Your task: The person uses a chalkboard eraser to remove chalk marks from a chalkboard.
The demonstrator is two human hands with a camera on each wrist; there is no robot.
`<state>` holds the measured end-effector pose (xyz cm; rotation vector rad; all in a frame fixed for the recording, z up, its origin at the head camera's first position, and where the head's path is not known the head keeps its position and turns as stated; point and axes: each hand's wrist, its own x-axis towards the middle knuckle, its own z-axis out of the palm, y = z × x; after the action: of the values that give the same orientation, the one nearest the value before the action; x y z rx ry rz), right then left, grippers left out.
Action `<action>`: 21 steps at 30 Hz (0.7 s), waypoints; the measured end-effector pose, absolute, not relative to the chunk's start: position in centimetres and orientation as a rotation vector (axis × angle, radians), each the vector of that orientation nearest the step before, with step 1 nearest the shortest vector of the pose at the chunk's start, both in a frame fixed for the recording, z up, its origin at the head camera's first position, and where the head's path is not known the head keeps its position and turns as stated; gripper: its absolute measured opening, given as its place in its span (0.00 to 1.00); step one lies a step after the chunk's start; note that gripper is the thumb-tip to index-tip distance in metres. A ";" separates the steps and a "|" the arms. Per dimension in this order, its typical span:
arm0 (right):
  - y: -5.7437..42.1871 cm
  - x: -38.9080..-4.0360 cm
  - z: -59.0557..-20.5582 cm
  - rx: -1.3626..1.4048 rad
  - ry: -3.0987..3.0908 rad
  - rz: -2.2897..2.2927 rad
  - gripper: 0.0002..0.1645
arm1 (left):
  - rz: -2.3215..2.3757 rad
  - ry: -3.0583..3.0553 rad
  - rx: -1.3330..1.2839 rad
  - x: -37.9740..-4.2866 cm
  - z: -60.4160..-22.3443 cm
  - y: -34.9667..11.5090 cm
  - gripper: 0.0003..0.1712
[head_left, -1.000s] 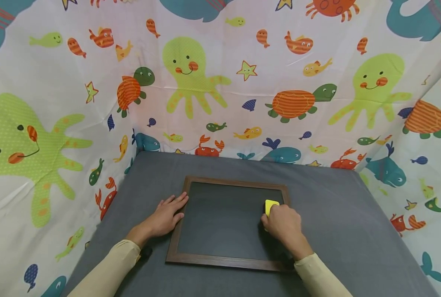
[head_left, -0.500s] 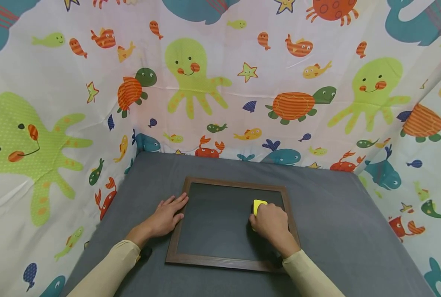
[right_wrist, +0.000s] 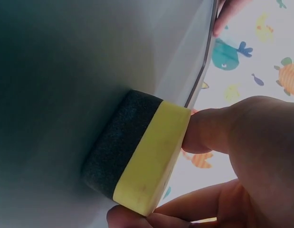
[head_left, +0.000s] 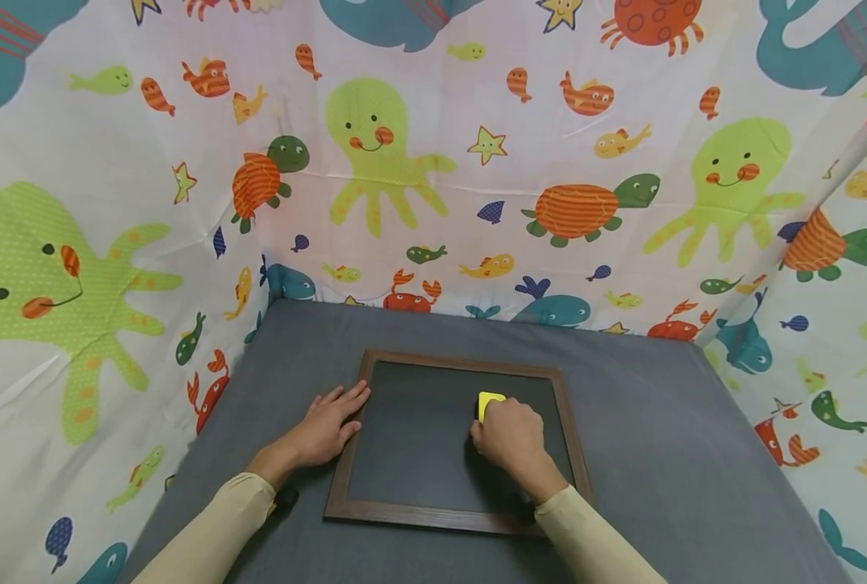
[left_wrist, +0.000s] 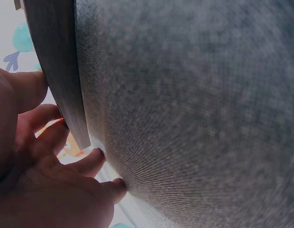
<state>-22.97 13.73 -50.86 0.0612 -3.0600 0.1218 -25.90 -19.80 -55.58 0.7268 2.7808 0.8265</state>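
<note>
A framed chalkboard (head_left: 411, 446) lies flat, its dark surface bordered by a brown wooden frame (head_left: 404, 513). My right hand (head_left: 512, 438) grips a board eraser (head_left: 488, 402), right of the board's middle. In the right wrist view the eraser (right_wrist: 149, 154) has a yellow back and a dark felt side that meets the board; thumb and fingers hold it by the yellow part. My left hand (head_left: 322, 426) rests with extended fingers on the frame's left edge. The left wrist view shows the fingertips at the frame's side (left_wrist: 59, 61) and on the grey cloth.
A grey cloth (head_left: 667, 454) covers the table around the board. White curtains (head_left: 433, 195) printed with sea animals enclose the back and both sides.
My right hand has slid the eraser leftward across the board, away from the right side of the frame. My left hand stays in place on the left edge.
</note>
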 end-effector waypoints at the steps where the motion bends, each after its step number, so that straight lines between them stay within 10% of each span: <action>1: 13.6 -23.0 -50.9 0.058 -3.061 0.118 0.23 | 0.825 2.781 0.728 -25.9 -55.6 -19.8 0.37; 21: 11.2 -23.5 -50.5 0.105 -3.061 0.085 0.23 | 0.837 2.777 0.709 -25.9 -55.3 -19.7 0.37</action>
<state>-23.51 11.23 -50.52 0.1046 -3.0613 0.0851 -25.88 -19.74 -55.34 0.7093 2.7769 0.8367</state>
